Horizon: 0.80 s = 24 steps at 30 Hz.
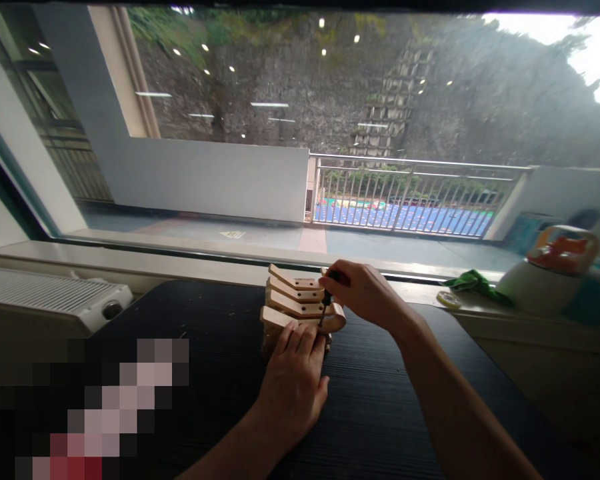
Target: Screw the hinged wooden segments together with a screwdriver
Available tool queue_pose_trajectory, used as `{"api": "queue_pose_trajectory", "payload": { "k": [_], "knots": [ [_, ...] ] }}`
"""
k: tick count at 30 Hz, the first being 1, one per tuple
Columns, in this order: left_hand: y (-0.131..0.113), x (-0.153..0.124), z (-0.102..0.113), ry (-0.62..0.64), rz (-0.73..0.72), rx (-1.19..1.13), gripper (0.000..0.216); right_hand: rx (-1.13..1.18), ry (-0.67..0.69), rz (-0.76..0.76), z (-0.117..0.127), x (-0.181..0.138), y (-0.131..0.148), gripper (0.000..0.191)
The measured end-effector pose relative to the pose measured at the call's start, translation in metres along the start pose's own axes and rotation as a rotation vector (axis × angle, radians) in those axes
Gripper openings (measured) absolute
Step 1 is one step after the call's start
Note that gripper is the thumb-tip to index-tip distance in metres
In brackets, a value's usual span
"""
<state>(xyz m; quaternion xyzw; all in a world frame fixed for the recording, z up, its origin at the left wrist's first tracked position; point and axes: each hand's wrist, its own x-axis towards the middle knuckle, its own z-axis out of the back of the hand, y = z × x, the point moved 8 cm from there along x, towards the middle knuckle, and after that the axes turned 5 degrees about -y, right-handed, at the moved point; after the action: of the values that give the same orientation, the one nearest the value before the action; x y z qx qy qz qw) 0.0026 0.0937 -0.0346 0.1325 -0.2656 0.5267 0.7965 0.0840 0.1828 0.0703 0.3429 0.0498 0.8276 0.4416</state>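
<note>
Several pale bent wooden hooks stand in a row on a rough brown block, with dark screw holes or screw heads in them. My left hand lies over the nearest hook and the block's front, its fingers closed on them and hiding part of both. In my right hand is a screwdriver, gripped by its dark handle. Its shaft points down, and the tip meets the nearest hook just beyond my left fingertips. Whether a screw sits under the tip is too small to tell.
The block stands on a dark table by a large window. A white radiator is at the left. Along the sill at the right are a tape roll, a green cloth and a white jug-like container. A blurred patch covers the lower left.
</note>
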Motion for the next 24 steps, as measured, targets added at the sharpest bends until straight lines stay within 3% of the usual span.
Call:
{"api": "queue_pose_trajectory", "payload": {
  "k": [10, 17, 24],
  "knots": [
    [-0.001, -0.001, 0.003, 0.006, 0.000, -0.003, 0.051, 0.095, 0.050, 0.054, 0.001, -0.002, 0.007, 0.020],
    [0.000, 0.000, 0.001, 0.009, 0.006, -0.004, 0.052, 0.030, 0.006, -0.016, 0.000, 0.001, -0.003, 0.023],
    [0.000, -0.001, 0.002, -0.006, -0.002, -0.007, 0.052, 0.015, 0.015, 0.008, 0.002, -0.002, 0.007, 0.021]
  ]
}}
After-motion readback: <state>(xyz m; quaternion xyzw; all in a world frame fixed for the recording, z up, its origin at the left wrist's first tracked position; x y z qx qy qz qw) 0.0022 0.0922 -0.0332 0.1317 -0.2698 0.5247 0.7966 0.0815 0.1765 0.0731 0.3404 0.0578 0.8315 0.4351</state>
